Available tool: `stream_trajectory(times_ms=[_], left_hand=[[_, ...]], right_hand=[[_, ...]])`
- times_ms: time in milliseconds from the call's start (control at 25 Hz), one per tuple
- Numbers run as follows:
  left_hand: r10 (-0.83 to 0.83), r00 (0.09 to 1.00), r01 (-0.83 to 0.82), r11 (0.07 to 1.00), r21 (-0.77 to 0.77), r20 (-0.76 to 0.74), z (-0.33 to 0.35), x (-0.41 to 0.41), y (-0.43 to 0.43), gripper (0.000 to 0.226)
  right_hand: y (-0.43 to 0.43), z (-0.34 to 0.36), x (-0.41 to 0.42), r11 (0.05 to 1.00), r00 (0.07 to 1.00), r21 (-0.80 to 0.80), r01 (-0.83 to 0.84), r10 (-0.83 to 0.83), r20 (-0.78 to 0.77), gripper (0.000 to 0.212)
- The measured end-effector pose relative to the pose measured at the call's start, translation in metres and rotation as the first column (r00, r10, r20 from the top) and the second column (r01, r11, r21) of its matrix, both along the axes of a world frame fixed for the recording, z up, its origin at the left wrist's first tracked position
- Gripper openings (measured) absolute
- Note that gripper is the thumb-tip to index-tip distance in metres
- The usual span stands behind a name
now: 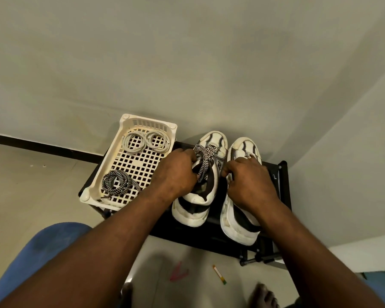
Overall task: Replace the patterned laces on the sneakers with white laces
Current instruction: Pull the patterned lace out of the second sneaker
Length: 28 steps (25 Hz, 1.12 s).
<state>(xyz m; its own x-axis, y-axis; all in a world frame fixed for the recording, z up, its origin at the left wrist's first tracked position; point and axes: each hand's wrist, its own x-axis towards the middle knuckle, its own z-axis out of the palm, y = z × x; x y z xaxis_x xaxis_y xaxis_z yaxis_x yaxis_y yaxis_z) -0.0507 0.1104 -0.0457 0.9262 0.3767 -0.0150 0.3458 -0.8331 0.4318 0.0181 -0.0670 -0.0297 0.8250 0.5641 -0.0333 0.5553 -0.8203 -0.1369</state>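
The left hand (176, 174) is clenched on the patterned lace (206, 156), which is threaded in the left sneaker (193, 210), its loose ends lying across the tongue. The right hand (249, 183) has its fingers curled over the throat of the right sneaker (242, 232), gripping the upper. The two sneakers stand side by side on a black rack (283, 185). Just to their left a cream basket (98, 185) holds two coiled white laces (133, 143) at its far end and one bundled patterned lace (117, 184) at its near end.
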Motion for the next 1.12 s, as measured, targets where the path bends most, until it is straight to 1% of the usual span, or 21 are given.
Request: stream_trajectory(times_ms=[160,240,320,400,480,560,640,680,760,880,920,1040,1120], left_hand=[[-0.02,0.998,0.018,0.999,0.029,0.066,0.001,0.0,-0.006,0.044],[-0.01,0.996,0.009,1.0,0.019,0.089,-0.001,0.0,-0.007,0.044],[0.002,0.997,-0.003,1.0,0.011,0.076,-0.004,0.003,-0.007,0.044],[0.009,0.998,-0.009,1.0,-0.004,0.061,-0.005,0.006,-0.006,0.045],[0.022,0.996,-0.016,0.998,-0.068,0.081,-0.003,0.008,-0.006,0.042],[0.059,0.993,-0.04,0.984,-0.174,0.102,0.0,0.011,-0.005,0.03],[0.114,0.986,-0.072,0.952,-0.298,0.125,0.002,0.014,-0.006,0.019],[0.139,0.98,-0.081,0.931,-0.355,0.141,0.002,0.014,-0.008,0.016],[0.18,0.97,-0.096,0.898,-0.43,0.161,0.002,0.014,-0.01,0.016],[0.225,0.961,-0.114,0.851,-0.513,0.16,0.0,0.016,-0.011,0.012],[0.246,0.956,-0.123,0.829,-0.546,0.158,0.0,0.017,-0.01,0.01],[0.297,0.945,-0.154,0.772,-0.617,0.136,0.0,0.019,-0.005,0.009],[0.282,0.953,-0.151,0.759,-0.634,0.111,0.001,0.018,-0.002,0.01]], right_hand=[[-0.005,0.007,0.004,0.996,0.997,-0.045,0.072,-0.073,-0.018,0.033],[-0.008,0.009,0.004,0.995,0.995,0.008,0.1,-0.1,-0.014,0.033],[-0.013,0.008,0.009,0.987,0.991,0.092,0.133,-0.134,0.002,0.029],[-0.019,0.008,0.013,0.981,0.988,0.115,0.155,-0.157,0.006,0.026],[-0.021,0.007,0.014,0.98,0.988,0.133,0.149,-0.154,0.026,0.024],[-0.017,0.009,0.014,0.974,0.989,0.188,0.127,-0.14,0.057,0.019],[-0.008,0.01,0.013,0.966,0.991,0.24,0.1,-0.118,0.06,0.017],[-0.004,0.01,0.012,0.965,0.993,0.245,0.089,-0.106,0.055,0.018],[0.005,0.01,0.01,0.975,0.994,0.213,0.069,-0.086,0.072,0.023],[0.014,0.009,0.009,0.987,0.982,0.136,0.082,-0.103,0.157,0.032],[0.017,0.009,0.01,0.985,0.985,0.154,0.078,-0.101,0.143,0.035],[0.025,0.01,0.013,0.956,1.0,0.294,0.021,-0.014,-0.027,0.037],[0.031,0.009,0.013,0.959,0.997,0.282,0.011,0.01,-0.071,0.036]])
